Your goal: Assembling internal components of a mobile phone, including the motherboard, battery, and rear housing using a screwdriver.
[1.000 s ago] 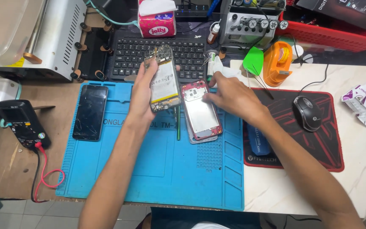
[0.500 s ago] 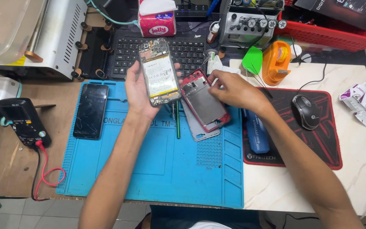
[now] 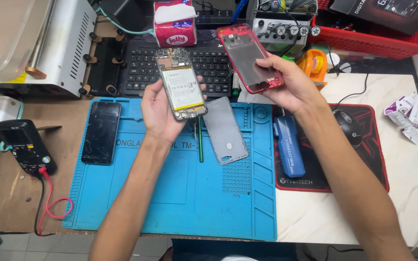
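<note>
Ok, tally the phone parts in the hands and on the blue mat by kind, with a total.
Opened phone body, battery showing, in left hand: 1
Red frame, in right hand: 1
Grey back cover, on mat: 1
Black screen panel, on mat: 1
Total: 4

Marble-patterned worktop [image 3: 364, 212], tiled floor [image 3: 20, 246]
</note>
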